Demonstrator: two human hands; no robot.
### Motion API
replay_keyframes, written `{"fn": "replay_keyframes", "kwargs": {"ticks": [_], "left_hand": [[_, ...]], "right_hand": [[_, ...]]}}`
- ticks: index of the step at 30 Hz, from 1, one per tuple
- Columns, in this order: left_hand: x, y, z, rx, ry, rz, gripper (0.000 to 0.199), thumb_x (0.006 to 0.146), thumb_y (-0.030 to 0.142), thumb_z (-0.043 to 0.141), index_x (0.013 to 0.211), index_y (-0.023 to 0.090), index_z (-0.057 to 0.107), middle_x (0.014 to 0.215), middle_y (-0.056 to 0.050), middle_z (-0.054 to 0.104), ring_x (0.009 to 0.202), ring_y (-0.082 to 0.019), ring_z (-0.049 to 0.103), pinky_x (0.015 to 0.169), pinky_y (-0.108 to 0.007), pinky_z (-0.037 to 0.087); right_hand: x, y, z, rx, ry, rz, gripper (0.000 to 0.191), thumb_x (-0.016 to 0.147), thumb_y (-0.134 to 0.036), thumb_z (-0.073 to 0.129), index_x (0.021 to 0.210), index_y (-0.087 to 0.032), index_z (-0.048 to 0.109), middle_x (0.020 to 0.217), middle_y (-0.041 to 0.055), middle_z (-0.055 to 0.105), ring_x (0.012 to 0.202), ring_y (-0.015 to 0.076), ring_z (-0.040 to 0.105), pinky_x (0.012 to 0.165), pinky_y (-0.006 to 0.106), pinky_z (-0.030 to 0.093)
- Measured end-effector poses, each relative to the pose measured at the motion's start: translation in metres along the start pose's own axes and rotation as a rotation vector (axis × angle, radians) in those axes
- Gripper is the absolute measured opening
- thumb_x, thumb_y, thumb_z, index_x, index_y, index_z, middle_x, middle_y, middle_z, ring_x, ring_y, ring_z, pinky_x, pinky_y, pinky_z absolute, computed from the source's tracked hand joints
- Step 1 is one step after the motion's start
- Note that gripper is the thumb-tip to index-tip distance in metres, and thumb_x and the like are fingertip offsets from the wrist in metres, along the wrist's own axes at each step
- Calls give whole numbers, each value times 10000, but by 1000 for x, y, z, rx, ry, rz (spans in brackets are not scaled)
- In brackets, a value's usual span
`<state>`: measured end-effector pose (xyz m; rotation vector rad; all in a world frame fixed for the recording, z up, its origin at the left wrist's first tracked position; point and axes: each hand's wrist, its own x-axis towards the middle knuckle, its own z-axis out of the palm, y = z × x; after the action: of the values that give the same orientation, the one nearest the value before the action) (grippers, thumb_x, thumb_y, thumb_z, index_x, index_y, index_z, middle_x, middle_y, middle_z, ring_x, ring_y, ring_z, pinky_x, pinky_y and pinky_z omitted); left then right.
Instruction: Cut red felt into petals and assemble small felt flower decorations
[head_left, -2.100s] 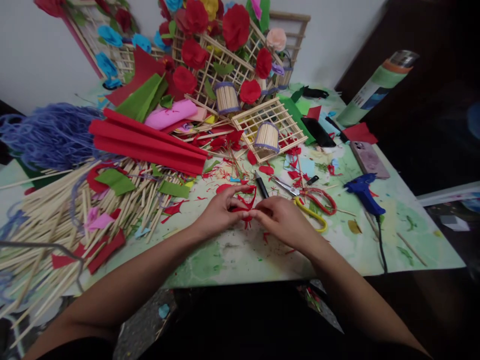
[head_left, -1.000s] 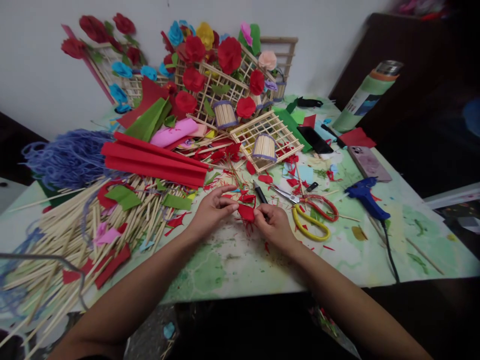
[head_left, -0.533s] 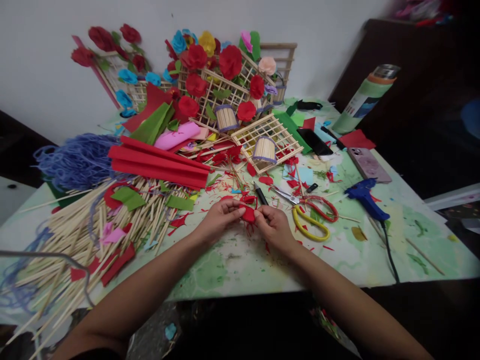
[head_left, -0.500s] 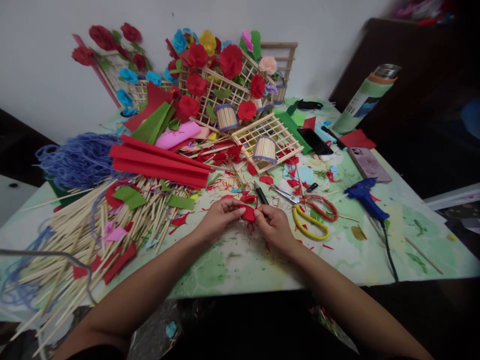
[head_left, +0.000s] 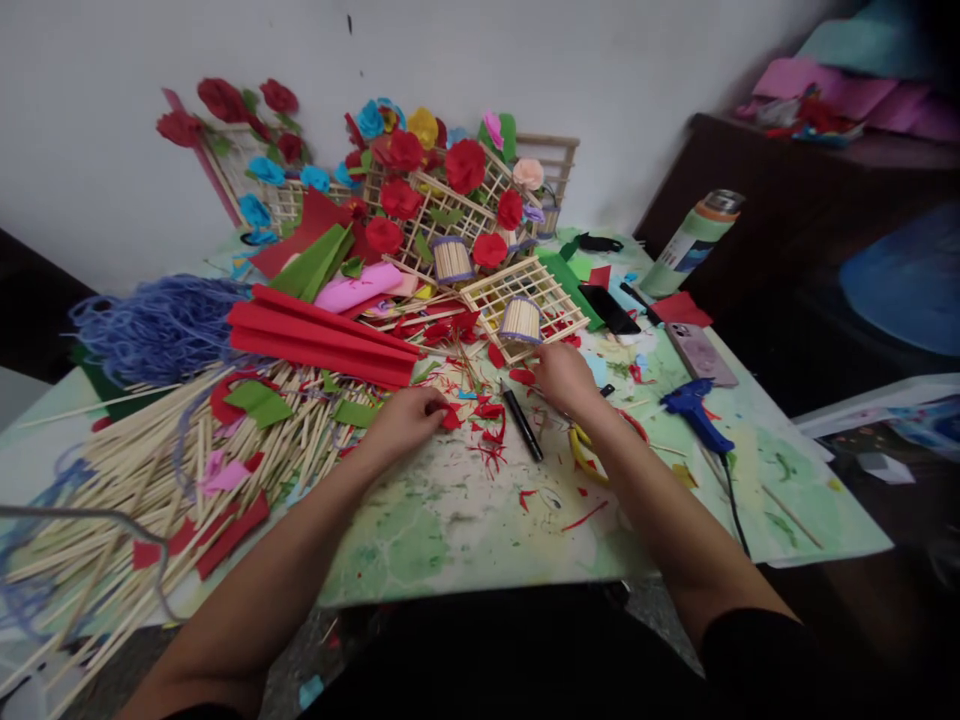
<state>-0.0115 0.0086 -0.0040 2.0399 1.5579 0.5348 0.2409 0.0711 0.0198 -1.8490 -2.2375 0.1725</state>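
Observation:
My left hand (head_left: 409, 425) is low over the table, its thumb and fingertips closed on a small red paper piece (head_left: 451, 417). Farther forward on the right, my right hand (head_left: 566, 380) reaches down beside a small stick lattice with a half-round stick pot (head_left: 520, 320). Its fingertips are hidden behind the back of the hand, close to loose red paper ovals (head_left: 523, 376). Between the hands lies a black pen (head_left: 522, 425) among thin red paper shreds. Scissors with yellow and red handles (head_left: 585, 455) are partly covered by my right forearm.
Thin wooden sticks (head_left: 150, 470), a blue yarn heap (head_left: 154, 325) and folded red paper (head_left: 322, 340) occupy the left. Lattices with paper flowers (head_left: 465, 165) lean at the back. A blue glue gun (head_left: 699, 415), a phone (head_left: 701, 353) and a bottle (head_left: 694, 240) are on the right.
My hands, together at a red paper piece before, have separated. The right has moved forward and right, toward the lattice; the left has drawn back leftward. The view has tilted up and right.

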Motion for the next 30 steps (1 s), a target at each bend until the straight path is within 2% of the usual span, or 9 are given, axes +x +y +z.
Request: {"fn": "replay_keyframes", "kwargs": {"ticks": [4, 11, 14, 17, 21, 25, 28, 30], "left_hand": [[-3, 6, -2, 269, -63, 18, 232, 782, 225, 458, 823, 181, 682, 818, -82, 692, 763, -209, 602, 641, -279, 385], [-8, 17, 1, 429, -62, 54, 237, 792, 218, 422, 775, 171, 654, 802, -105, 663, 751, -220, 578, 626, -299, 363], [-8, 17, 1, 439, -50, 77, 219, 769, 187, 428, 747, 166, 644, 798, -114, 651, 768, -231, 571, 643, -313, 370], [-8, 19, 1, 439, -43, 92, 216, 762, 172, 428, 736, 161, 642, 799, -121, 645, 771, -235, 568, 656, -323, 379], [-7, 17, 4, 422, -27, 80, 216, 763, 179, 429, 745, 161, 643, 801, -118, 646, 772, -230, 568, 667, -322, 386], [-3, 9, 0, 206, -109, 19, 151, 689, 185, 491, 705, 165, 639, 717, -70, 639, 676, -193, 557, 616, -293, 386], [-3, 5, -16, -179, -210, -52, 116, 636, 206, 550, 696, 167, 641, 663, -25, 634, 635, -164, 563, 607, -266, 412], [-6, 3, -30, -426, -205, -121, 127, 628, 240, 597, 721, 173, 650, 681, -20, 648, 629, -153, 572, 602, -257, 427]], "right_hand": [[9, -1, 12, -16, -119, 2, 173, 774, -236, 595, 884, -147, 694, 918, 140, 678, 847, 236, 592, 684, 298, 379], [10, 2, 21, 31, -116, 35, 120, 733, -252, 614, 787, -161, 671, 822, 86, 677, 725, 177, 572, 569, 252, 321], [9, 5, 17, 50, -89, 44, 93, 719, -219, 599, 757, -159, 658, 800, 73, 668, 713, 167, 556, 555, 249, 302], [2, 8, 10, 100, -7, 68, 114, 740, -238, 576, 761, -153, 650, 763, 66, 654, 693, 162, 544, 557, 251, 303], [-21, 4, 2, 384, 85, 65, 173, 748, -323, 595, 711, -158, 628, 606, 12, 596, 555, 132, 497, 535, 249, 317], [-53, -9, 2, 602, 67, 51, 196, 775, -346, 578, 719, -163, 618, 584, -4, 582, 533, 126, 487, 522, 242, 328], [-74, -21, 7, 652, 14, 6, 179, 789, -322, 568, 724, -165, 625, 591, -6, 573, 547, 124, 478, 524, 237, 327], [-84, -27, 10, 679, -40, -42, 169, 802, -307, 558, 747, -167, 635, 608, -7, 580, 555, 121, 476, 533, 233, 329]]}}
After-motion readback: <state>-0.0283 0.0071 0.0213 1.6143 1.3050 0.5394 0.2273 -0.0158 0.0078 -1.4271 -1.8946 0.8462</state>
